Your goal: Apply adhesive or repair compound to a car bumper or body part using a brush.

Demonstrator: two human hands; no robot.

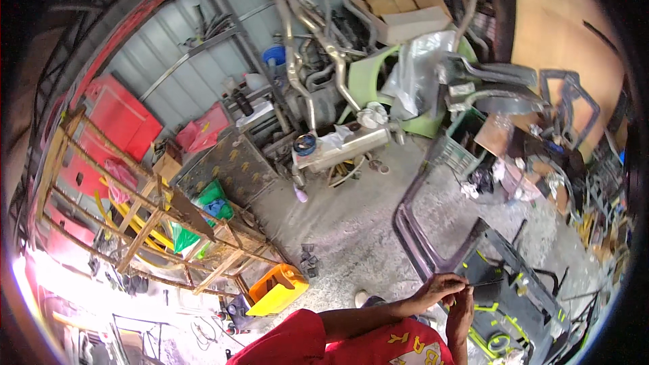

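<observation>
My left hand [438, 293] reaches across to the right, its fingers pinched together. Close beside it, my right hand [460, 311] is raised with its fingers closed; its fingertips meet those of the left. A thin dark strip [484, 283] sticks out to the right from between the fingertips. It is too small to tell its exact kind. Under and beyond the hands stands a dark vehicle door [539, 309] with yellow-green marks along its panel. Its bare purplish window frame [404, 220] rises away to the upper left.
A yellow cut-open container [280, 288] lies on the concrete floor, beside a rusty ladder-like frame [138, 231]. Metal exhaust pipes [292, 61] lean on the back wall. A silver muffler [351, 147], a green plastic chair [368, 81] and a dark green crate [465, 143] stand ahead.
</observation>
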